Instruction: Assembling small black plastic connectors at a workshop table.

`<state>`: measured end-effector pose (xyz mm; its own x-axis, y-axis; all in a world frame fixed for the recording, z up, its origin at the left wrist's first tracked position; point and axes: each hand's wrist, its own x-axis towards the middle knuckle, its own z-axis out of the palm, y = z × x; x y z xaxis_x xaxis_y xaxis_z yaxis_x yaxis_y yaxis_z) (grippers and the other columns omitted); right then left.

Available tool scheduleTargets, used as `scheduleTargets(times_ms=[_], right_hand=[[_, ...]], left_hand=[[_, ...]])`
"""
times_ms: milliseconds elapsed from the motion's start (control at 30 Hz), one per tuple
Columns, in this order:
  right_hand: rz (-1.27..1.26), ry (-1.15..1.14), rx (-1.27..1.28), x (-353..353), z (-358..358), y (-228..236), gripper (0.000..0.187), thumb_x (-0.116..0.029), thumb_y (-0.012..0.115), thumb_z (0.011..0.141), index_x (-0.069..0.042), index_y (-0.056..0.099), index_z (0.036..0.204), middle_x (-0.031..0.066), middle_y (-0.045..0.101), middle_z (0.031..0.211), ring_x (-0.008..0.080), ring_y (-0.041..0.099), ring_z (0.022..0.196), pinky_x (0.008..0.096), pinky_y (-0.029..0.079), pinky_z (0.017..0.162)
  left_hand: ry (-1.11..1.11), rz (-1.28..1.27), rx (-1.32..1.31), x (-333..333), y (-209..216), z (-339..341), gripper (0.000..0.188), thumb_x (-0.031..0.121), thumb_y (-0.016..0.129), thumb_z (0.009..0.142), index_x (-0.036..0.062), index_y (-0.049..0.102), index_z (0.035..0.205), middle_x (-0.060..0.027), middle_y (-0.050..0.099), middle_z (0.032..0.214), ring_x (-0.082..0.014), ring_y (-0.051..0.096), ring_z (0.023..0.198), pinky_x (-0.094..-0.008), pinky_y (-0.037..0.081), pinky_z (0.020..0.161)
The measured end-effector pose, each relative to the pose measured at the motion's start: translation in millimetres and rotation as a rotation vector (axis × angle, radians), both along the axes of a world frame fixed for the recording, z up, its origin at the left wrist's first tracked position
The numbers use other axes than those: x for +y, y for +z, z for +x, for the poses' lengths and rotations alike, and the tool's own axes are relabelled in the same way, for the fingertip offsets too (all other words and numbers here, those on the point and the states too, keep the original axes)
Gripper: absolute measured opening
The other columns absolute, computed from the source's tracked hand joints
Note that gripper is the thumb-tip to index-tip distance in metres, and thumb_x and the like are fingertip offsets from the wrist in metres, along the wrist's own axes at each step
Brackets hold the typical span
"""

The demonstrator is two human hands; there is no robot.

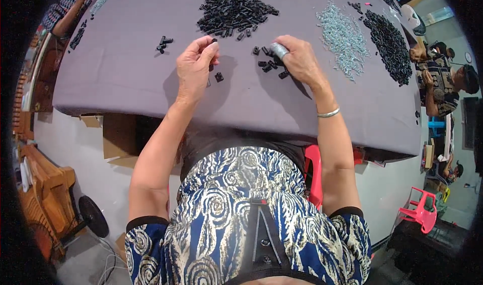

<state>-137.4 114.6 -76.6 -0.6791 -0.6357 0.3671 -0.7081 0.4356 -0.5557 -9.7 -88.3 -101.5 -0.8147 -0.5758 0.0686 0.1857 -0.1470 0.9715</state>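
No text, label, number or sign can be read, whether on the near patterned garment (216, 209) or the far black pieces (234, 12).

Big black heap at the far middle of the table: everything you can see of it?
The black heap is a loose, jumbled mound of many small, blocky pieces, shiny and plastic-looking. It rests on the purplish-grey cloth, with strays scattered along its near edge. It lies just beyond the left hand; whether they touch isn't clear.
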Motion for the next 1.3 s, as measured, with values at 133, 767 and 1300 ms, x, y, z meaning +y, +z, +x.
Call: scheduleTargets(times_ms=[133, 767, 1300], right_hand=[[0.119, 0.132, -0.018, -4, 5, 3, 0.014, -0.01, 0.056, 0.084, -0.002, 0.063, 0.094, 0.014, 0.062, 0.079, 0.0236, 0.061, 0.072, 0.0327, 0.047, 0.067], [0.053, 0.049, 0.051, 7, 0, 1, 0.014, -0.001, 0.059, 0.078, -0.005, 0.065, 0.089, 0.0105, 0.06, 0.079, 0.026, 0.058, 0.071, 0.0316, 0.046, 0.065], [-0.61, -0.258, -0.328, 34, -32, 0, 0.012, -0.005, 0.058, 0.087, -0.005, 0.066, 0.096, -0.0038, 0.059, 0.078, 0.001, 0.043, 0.062, 0.0163, 0.035, 0.054]], left_hand=[[-0.027, 0.014, -0.031, -5, -3, 0, 0.02, 0.011, 0.064, 0.086, 0.0018, 0.061, 0.104, -0.0006, 0.062, 0.085, -0.0065, 0.058, 0.072, -0.0213, 0.049, 0.062], [-0.009, -0.001, 0.009, -2, -2, -1, 0.016, 0.013, 0.064, 0.087, 0.0031, 0.064, 0.1, 0.0016, 0.06, 0.078, -0.0048, 0.055, 0.065, -0.0191, 0.046, 0.058], [-0.002, -0.008, -0.009, -3, -2, -1, 0.016, 0.014, 0.064, 0.087, 0.004, 0.064, 0.1, 0.0018, 0.06, 0.076, -0.0047, 0.054, 0.064, -0.0184, 0.043, 0.056]])
